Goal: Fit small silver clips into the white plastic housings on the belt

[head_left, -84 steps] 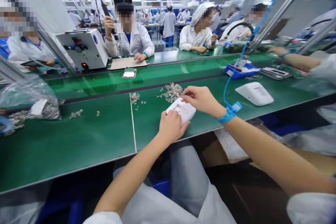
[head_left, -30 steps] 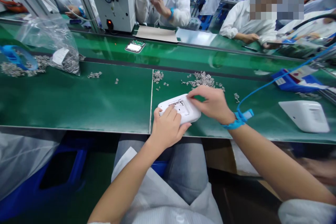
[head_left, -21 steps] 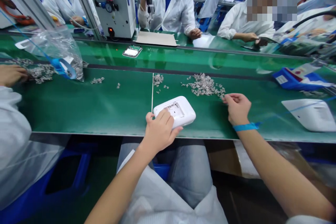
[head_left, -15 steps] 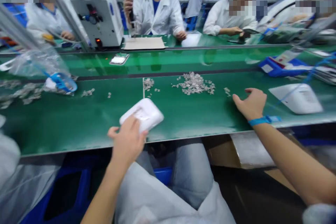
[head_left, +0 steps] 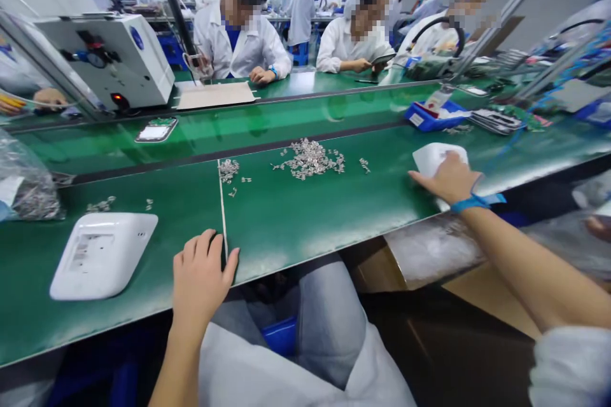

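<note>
This is looking like an electronics factory assembly line: workers in white coats [head_left: 248, 48] and caps are sitting along a long green conveyor belt [head_left: 296, 117], small metal parts [head_left: 310, 162] are lying heaped on the green bench [head_left: 310, 222], a white plastic casing [head_left: 102, 254] is resting near its front edge, and more rows are working behind.

Two white cases lie on the green mat [head_left: 310, 216], well apart. The right case [head_left: 432, 158] sits close to the bench's front edge. It is a rounded, smooth white shell lying flat, and much of it is covered by the right hand [head_left: 451, 181] spread over its top. The left case [head_left: 102, 254] lies far to the left, flat and uncovered. It is a rounded rectangle with a shallow recessed panel toward its left end and a few tiny holes near its upper right corner, set slightly askew to the mat's edge.
</note>
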{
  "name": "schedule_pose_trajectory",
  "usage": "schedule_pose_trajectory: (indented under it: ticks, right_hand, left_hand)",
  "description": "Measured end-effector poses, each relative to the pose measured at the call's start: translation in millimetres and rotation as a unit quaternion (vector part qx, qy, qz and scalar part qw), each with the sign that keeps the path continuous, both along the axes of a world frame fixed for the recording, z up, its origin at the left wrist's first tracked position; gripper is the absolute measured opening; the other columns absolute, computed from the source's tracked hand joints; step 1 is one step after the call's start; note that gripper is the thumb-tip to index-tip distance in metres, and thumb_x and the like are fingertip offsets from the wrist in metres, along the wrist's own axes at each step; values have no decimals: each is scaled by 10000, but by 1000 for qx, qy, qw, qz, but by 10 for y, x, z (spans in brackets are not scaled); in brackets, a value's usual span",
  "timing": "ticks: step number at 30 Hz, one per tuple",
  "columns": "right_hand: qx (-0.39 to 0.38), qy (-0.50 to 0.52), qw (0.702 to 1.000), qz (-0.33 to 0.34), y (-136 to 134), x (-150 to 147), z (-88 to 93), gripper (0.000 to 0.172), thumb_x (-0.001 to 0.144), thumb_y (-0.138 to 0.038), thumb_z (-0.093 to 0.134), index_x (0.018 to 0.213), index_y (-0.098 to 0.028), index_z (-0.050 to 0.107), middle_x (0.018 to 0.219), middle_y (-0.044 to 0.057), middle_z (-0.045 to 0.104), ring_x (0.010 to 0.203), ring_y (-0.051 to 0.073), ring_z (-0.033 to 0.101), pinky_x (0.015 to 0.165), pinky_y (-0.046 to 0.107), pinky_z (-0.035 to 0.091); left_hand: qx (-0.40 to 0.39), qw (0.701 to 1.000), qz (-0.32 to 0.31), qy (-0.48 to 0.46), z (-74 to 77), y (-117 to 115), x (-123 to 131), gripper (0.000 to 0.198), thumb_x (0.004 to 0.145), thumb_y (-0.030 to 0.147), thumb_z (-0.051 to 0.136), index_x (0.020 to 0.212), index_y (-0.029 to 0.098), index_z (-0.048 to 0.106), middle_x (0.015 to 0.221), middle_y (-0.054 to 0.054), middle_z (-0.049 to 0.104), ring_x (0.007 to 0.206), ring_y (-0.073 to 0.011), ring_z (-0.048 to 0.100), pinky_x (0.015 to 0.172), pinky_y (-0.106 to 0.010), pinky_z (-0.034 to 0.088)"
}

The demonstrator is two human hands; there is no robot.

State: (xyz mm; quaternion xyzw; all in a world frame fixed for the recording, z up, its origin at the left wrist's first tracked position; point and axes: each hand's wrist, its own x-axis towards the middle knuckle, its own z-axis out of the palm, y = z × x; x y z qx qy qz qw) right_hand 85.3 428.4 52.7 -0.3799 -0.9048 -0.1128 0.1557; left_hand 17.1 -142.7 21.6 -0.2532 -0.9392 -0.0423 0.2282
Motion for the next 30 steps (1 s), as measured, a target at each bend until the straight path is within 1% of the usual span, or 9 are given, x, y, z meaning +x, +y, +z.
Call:
schedule_pose_trajectory:
  ticks: [4,7,10,13,16,20,24,27,30]
  right_hand:
    - [-41,-34,992,117,-1038,-94,89,559,970,-526,601,1284,-70,522,946,202,691,862,344,666,687,367,343]
    - [-137,-13,958,251,-1866,-217,256,387,984,-453,583,1181,-120,557,796,115,688,773,290,662,633,325,353]
    - [-152,7,913,379,-2395,-601,476,262,1016,-417,520,1021,-173,615,712,62,665,691,239,632,627,313,352]
    - [-98,16,890,446,-2534,-1296,591,167,999,-272,524,997,-179,662,879,86,712,811,232,642,678,303,377]
    - [-79,-87,870,478,-2427,-2052,510,145,934,-162,604,1028,-156,714,1117,137,705,979,250,631,751,300,412]
    - [-92,-146,864,473,-2230,-2614,292,102,867,-57,670,934,-89,740,995,156,722,871,201,631,719,269,394]
    - [-99,-120,857,492,-2195,-2625,262,111,894,-24,620,885,-68,721,945,150,722,826,164,617,698,262,367]
    - [-117,-65,848,513,-2381,-2339,375,90,945,-124,613,933,-99,699,966,127,727,859,175,625,728,263,398]
    - [-235,26,767,597,-2745,-1804,520,97,925,-236,662,871,-155,669,835,48,716,746,158,625,691,258,438]
  left_hand:
    - [76,995,-70,-5,52,156,8,338,980,384,557,1210,146,625,1260,-161,667,1159,-315,591,890,-428,445]
    - [110,969,-220,-16,111,463,36,460,971,433,568,1320,134,565,1374,-179,616,1310,-326,518,1047,-458,377]
    - [58,934,-350,-42,141,751,55,553,992,547,507,1383,157,532,1447,-156,584,1403,-320,453,1076,-466,298]
    - [57,937,-342,-45,140,826,63,603,1001,633,430,1339,150,557,1364,-151,645,1326,-306,529,986,-466,279]
    - [82,958,-273,-38,134,771,79,524,1030,586,375,1157,142,622,1199,-136,706,1146,-281,622,871,-449,267]
    - [127,973,-189,-30,127,742,84,467,1056,487,316,910,152,607,1100,-115,713,1033,-247,638,830,-443,246]
    - [198,967,-156,-41,110,760,49,423,1059,424,299,888,162,585,1091,-104,707,1028,-232,639,838,-436,254]
    - [270,952,-146,-14,83,765,26,303,1027,409,412,1073,169,592,1172,-123,689,1094,-251,632,885,-435,288]
    - [308,939,-152,8,40,767,13,516,984,417,508,1416,149,420,1396,-202,572,1294,-304,538,997,-454,337]
